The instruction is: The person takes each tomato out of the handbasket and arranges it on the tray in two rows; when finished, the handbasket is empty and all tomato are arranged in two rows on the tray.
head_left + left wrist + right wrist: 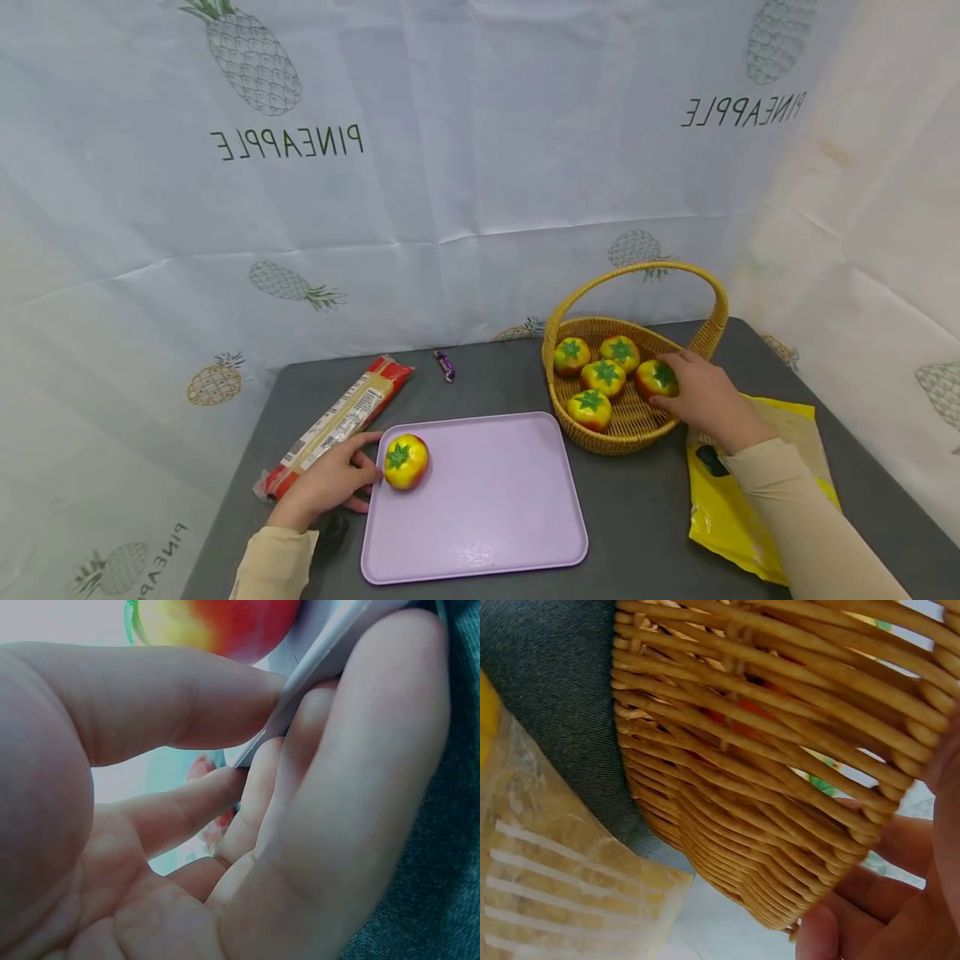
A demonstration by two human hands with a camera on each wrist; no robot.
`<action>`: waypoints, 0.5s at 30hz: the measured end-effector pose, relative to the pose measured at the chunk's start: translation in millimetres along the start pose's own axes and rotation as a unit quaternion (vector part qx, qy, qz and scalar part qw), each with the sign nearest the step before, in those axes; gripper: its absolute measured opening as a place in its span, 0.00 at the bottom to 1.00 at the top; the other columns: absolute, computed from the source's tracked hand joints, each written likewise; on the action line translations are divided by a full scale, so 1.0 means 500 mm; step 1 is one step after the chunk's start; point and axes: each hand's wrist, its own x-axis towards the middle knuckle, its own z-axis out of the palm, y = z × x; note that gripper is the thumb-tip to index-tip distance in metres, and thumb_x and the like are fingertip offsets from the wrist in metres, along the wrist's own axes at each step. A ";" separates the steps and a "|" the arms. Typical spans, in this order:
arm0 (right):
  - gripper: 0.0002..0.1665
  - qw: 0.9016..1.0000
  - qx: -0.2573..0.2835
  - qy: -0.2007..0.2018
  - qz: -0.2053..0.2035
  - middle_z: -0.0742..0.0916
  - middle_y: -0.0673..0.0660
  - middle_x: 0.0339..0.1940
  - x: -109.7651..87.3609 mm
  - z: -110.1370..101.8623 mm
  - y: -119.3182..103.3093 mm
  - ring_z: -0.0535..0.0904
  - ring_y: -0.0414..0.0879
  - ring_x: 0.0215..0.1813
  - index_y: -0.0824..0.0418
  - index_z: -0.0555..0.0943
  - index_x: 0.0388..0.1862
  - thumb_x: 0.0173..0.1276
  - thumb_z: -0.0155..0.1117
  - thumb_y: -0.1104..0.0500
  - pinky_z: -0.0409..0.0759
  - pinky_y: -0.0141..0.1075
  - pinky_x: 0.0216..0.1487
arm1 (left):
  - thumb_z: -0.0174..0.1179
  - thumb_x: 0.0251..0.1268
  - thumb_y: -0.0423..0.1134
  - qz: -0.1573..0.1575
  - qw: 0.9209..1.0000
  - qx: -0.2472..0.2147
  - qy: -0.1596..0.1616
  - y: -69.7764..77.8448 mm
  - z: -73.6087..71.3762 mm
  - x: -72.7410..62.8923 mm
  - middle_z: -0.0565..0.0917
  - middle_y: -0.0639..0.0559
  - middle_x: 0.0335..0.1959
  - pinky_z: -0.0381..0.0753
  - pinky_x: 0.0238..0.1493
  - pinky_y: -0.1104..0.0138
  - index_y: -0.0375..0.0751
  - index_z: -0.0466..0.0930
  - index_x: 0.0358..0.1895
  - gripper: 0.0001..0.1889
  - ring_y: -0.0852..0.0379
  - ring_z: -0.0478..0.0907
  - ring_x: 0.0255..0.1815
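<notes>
My left hand [330, 479] pinches the left rim of a lilac tray [487, 500]; the left wrist view shows the thumb on the inner side of the rim and fingers on its outer side. On the tray, near that hand, sits a red-and-yellow tomato-like fruit [406, 462] with a green leafy top. My right hand [708, 398] reaches over the rim of a wicker basket [637, 433] and grips another such fruit [656, 378] between thumb and fingers. Several like it lie beside it in the basket. In the right wrist view the weave hides most of the grip.
A long red-ended packet [341, 425] lies left of the tray. A small purple-wrapped candy [445, 366] is behind the tray. Under the right forearm lies a yellow bag [723, 508]. The basket's tall handle [637, 271] arches above the fruit. A printed cloth hangs behind the table.
</notes>
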 end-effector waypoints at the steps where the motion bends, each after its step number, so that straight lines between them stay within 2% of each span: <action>1: 0.46 1.000 -0.005 0.001 0.000 0.74 0.82 0.74 0.000 0.002 0.000 0.73 0.81 0.69 0.73 0.72 0.76 0.70 0.77 0.49 0.71 0.77 0.67 | 0.70 0.69 0.34 0.000 1.000 0.002 0.001 0.000 0.000 0.000 0.79 0.42 0.41 0.94 0.33 0.55 0.44 0.70 0.79 0.36 0.49 0.83 0.34; 8: 0.43 1.000 -0.025 0.011 -0.007 0.76 0.81 0.73 0.002 0.006 0.001 0.75 0.79 0.69 0.73 0.75 0.73 0.68 0.78 0.50 0.71 0.74 0.60 | 0.71 0.68 0.35 -0.002 1.000 0.006 0.007 0.002 0.003 -0.001 0.79 0.42 0.41 0.93 0.32 0.56 0.45 0.71 0.79 0.36 0.49 0.84 0.34; 15: 0.41 0.999 -0.028 0.013 -0.008 0.80 0.79 0.69 0.010 0.009 -0.003 0.78 0.76 0.65 0.73 0.76 0.72 0.68 0.79 0.52 0.72 0.64 0.49 | 0.70 0.68 0.34 -0.002 1.000 0.004 0.013 0.006 0.003 -0.006 0.79 0.42 0.40 0.93 0.32 0.56 0.44 0.71 0.79 0.35 0.49 0.83 0.34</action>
